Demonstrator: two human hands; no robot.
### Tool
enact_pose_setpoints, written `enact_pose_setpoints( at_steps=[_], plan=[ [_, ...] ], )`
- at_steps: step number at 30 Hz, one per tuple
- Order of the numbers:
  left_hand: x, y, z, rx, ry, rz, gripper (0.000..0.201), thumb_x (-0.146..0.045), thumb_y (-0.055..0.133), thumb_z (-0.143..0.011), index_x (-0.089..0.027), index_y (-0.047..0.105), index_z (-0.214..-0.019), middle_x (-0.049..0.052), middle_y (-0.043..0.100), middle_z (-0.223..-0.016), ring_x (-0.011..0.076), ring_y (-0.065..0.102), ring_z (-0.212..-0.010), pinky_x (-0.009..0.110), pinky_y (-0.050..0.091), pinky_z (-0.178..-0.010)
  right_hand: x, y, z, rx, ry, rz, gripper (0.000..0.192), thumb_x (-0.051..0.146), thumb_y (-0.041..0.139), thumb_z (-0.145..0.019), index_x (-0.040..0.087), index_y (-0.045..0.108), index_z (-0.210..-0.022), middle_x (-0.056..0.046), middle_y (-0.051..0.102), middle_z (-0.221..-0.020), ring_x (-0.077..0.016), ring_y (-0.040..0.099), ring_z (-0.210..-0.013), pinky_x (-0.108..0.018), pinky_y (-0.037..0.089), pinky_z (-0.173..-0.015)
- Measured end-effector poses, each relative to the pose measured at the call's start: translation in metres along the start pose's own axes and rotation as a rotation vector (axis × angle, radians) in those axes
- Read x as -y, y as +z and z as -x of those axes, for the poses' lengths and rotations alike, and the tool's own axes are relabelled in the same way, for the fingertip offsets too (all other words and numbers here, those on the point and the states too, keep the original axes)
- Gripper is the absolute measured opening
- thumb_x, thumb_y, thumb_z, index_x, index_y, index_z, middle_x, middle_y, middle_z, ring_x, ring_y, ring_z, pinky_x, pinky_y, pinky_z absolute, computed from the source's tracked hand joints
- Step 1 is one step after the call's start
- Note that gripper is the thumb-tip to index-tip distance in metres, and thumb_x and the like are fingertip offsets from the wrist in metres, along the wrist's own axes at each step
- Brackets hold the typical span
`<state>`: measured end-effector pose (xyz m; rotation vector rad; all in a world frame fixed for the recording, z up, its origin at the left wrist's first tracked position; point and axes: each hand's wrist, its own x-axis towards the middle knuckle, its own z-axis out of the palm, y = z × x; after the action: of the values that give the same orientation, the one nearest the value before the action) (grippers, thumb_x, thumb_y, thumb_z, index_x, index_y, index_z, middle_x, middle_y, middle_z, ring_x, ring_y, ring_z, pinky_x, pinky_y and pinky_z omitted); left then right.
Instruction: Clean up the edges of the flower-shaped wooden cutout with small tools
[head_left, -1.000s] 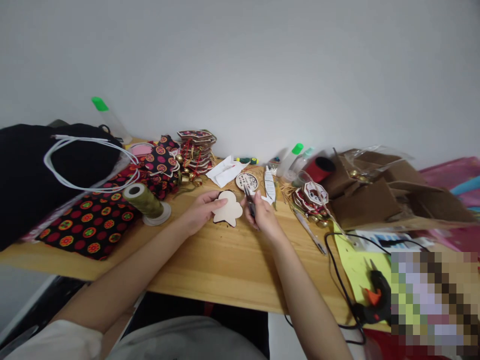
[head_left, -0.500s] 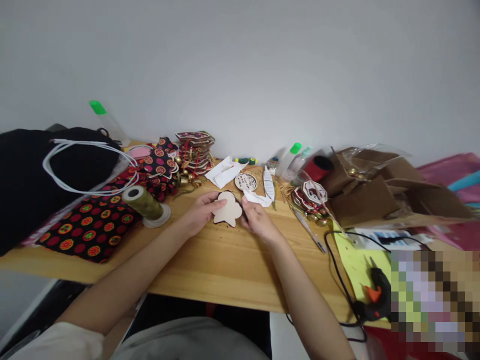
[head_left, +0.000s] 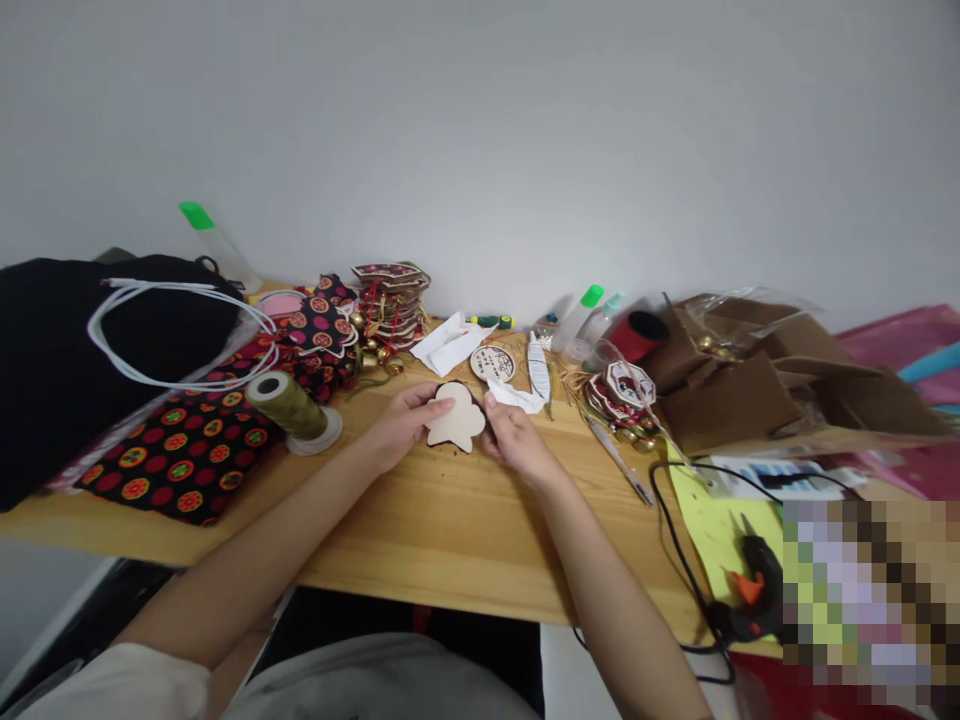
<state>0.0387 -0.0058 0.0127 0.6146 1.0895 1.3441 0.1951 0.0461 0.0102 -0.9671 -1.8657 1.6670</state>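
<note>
Pale cutout (head_left: 456,420) with dark edging lay between both hands, over wooden table (head_left: 420,530). Left hand (head_left: 403,424) gripped its left side, thumb on face. Right hand (head_left: 519,442) met right edge; fingers partly hidden, could not tell what they held. Printed disc (head_left: 493,363) just beyond; olive spool (head_left: 289,405) stood off left.

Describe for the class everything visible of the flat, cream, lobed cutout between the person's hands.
The flat, cream, lobed cutout looks like thin wood or card, its plain face dark-edged in places. It is held over the pale wooden table, face toward the camera; whether it touches the table is unclear. The left hand grips its left side, thumb on the face; the right hand is at its right edge.
</note>
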Motion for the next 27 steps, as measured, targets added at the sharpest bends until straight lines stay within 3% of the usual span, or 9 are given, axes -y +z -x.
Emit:
enact_pose_setpoints(
  at_steps=[8,18,27],
  plan=[
    [-0.0005,0.0003,0.0012,-0.01,-0.002,-0.04,0.041,-0.036,0.082,-0.049,-0.012,0.067,-0.078,0.003,0.068,-0.071,0.0133,0.06,-0.061,0.026,0.046,-0.059,0.0015,0.0,0.0002,-0.014,0.006,0.004,0.062,0.07,0.029,-0.08,0.02,0.036,-0.043,0.004,0.031,-0.032,-0.0056,0.027,-0.033,-0.023,0.022,-0.038],
    [0.0002,-0.0007,0.0009,-0.024,0.001,-0.066,0.04,-0.035,0.081,-0.052,-0.012,0.066,-0.081,0.003,0.067,-0.072,0.0141,0.059,-0.061,0.026,0.046,-0.056,0.004,-0.0009,-0.0001,-0.119,0.077,-0.065,0.058,0.071,0.033,-0.078,0.019,0.04,-0.052,0.007,0.03,-0.031,-0.0053,0.023,-0.031,-0.023,0.016,-0.036],
    [-0.0009,0.0,0.0018,-0.03,0.01,-0.083,0.037,-0.034,0.08,-0.052,-0.012,0.067,-0.08,0.003,0.068,-0.072,0.0137,0.06,-0.06,0.025,0.045,-0.055,0.0044,-0.0019,0.0003,-0.052,0.01,-0.001,0.06,0.071,0.035,-0.077,0.018,0.042,-0.05,0.005,0.034,-0.033,-0.0057,0.029,-0.034,-0.023,0.024,-0.039]
  ],
)
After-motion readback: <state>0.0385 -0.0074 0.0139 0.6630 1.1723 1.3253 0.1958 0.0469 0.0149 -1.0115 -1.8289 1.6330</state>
